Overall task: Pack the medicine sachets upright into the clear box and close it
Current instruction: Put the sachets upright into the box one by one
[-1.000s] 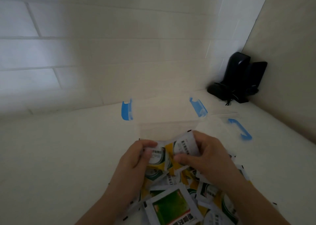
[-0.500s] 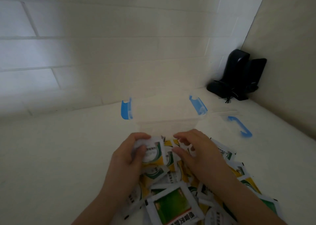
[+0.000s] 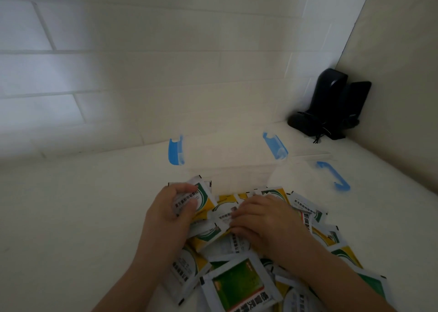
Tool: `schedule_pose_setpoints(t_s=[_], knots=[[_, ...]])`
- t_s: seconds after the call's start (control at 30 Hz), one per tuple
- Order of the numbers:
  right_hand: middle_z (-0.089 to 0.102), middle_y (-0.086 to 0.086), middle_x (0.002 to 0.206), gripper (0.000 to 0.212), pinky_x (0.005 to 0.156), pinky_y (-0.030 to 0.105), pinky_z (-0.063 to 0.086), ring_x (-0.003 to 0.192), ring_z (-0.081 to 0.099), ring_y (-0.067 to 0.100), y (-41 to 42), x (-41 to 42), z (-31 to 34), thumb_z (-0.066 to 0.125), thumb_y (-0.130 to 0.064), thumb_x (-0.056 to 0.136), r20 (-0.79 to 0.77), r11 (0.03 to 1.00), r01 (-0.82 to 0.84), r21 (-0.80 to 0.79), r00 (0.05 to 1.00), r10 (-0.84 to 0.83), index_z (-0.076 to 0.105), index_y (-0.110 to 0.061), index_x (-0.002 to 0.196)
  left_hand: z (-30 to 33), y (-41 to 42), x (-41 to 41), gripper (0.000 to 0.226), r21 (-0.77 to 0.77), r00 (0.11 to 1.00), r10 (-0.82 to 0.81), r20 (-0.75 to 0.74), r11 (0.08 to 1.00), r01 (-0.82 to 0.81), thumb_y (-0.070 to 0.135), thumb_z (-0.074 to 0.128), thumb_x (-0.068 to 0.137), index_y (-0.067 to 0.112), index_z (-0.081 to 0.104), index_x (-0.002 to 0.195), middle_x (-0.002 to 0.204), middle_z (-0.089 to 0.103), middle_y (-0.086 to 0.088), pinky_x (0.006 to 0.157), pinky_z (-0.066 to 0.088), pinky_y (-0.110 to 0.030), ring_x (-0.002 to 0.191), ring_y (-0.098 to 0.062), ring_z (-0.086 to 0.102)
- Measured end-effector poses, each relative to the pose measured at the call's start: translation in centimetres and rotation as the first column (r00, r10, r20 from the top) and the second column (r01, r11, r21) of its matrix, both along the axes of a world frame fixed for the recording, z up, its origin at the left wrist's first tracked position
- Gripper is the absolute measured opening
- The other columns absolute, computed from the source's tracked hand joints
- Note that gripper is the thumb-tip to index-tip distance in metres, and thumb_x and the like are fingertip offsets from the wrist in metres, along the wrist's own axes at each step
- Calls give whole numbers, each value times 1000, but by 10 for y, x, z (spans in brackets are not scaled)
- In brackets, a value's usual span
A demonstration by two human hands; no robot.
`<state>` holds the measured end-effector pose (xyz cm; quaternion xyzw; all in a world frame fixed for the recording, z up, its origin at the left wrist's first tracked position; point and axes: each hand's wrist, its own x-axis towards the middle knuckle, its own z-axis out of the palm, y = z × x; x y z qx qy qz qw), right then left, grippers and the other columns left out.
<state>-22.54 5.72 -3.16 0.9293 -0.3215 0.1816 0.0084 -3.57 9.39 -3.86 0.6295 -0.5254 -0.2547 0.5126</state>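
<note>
A heap of white, yellow and green medicine sachets (image 3: 239, 285) lies on the pale table in front of me. My left hand (image 3: 166, 214) grips a small stack of sachets (image 3: 201, 195) at the heap's far left, thumb across the front. My right hand (image 3: 265, 219) lies palm down on the heap, fingertips curled onto a sachet (image 3: 225, 213). Just beyond the heap stands the clear box (image 3: 227, 160), open, with a blue clasp on each side. Its clear lid (image 3: 331, 174) with a blue clasp lies to the right.
A black device (image 3: 331, 105) with a cord sits in the far right corner against the walls. A tiled wall runs behind the box, and a plain wall closes off the right side. Bare table (image 3: 71, 217) stretches to the left of the heap.
My right hand has come down from the raised sachets onto the heap, nearer to me. My left hand keeps its stack and has shifted slightly left.
</note>
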Motion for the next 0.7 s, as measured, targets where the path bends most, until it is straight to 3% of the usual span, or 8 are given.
schedule_pose_setpoints(t_s=[0.1, 0.27, 0.3, 0.4, 0.5, 0.57, 0.63, 0.7], knots=[[73, -4, 82, 17, 70, 25, 53, 77, 64, 12, -6, -11, 8, 57, -25, 81, 160, 992, 67, -105, 986, -50, 72, -18, 82, -1, 1, 0, 18, -4, 1000, -17, 23, 1000, 17, 14, 56, 86, 31, 56, 90, 101, 57, 17, 69, 44, -14, 93, 0, 56], [63, -9, 91, 28, 89, 5, 39, 87, 53, -1, 3, -12, 30, 49, -30, 87, 503, 975, 216, -59, 850, -158, 70, -13, 92, 0, 4, -3, 13, 22, 993, -99, -64, 995, 101, 21, 56, 87, 33, 59, 89, 101, 63, 11, 76, 53, -27, 93, -7, 61], [61, -11, 93, 29, 90, 4, 39, 89, 52, -3, 5, -7, 27, 48, -33, 88, 520, 979, 196, -48, 842, -143, 70, -14, 93, 3, 5, -6, 11, 18, 984, -126, -128, 991, 129, 27, 52, 88, 32, 61, 90, 99, 65, 10, 75, 55, -27, 92, -8, 63], [67, -4, 96, 29, 90, 12, 43, 94, 55, 4, 10, 6, 12, 49, -34, 88, 442, 995, 92, -47, 895, -62, 70, -15, 93, 12, 9, -14, 34, -15, 897, -220, -384, 973, 232, 44, 38, 81, 28, 64, 95, 92, 72, 6, 68, 54, -16, 84, -3, 67], [68, -1, 101, 23, 91, 13, 42, 99, 55, 8, 10, 11, 2, 55, -33, 85, 375, 1000, 4, -18, 927, 3, 71, -17, 91, 12, 9, -11, 22, -83, 923, -233, -307, 973, 217, 39, 49, 74, 30, 60, 91, 86, 72, 10, 61, 51, -11, 77, -2, 68], [63, -9, 110, 21, 92, 12, 41, 105, 53, 4, 11, 13, 3, 60, -38, 79, 432, 996, -4, 89, 901, -35, 69, -26, 94, 10, 9, -10, 12, -111, 941, -240, -239, 969, 220, 34, 54, 75, 30, 56, 87, 85, 70, 9, 62, 53, -16, 76, -5, 67], [50, -20, 119, 34, 91, 8, 40, 111, 47, -4, 17, 16, 10, 66, -45, 72, 529, 959, 53, 279, 825, -200, 58, -42, 105, 8, 10, -11, 3, -126, 939, -257, -228, 964, 233, 28, 52, 83, 30, 51, 85, 86, 67, 7, 62, 54, -18, 76, -6, 66], [44, -25, 119, 59, 83, 4, 43, 108, 47, -10, 21, 19, 14, 73, -42, 67, 588, 826, -5, 564, 705, -397, 41, -47, 116, 6, 13, -15, 11, -142, 930, -306, -203, 949, 281, 23, 48, 91, 31, 47, 85, 88, 63, 10, 63, 53, -18, 80, -5, 64]])
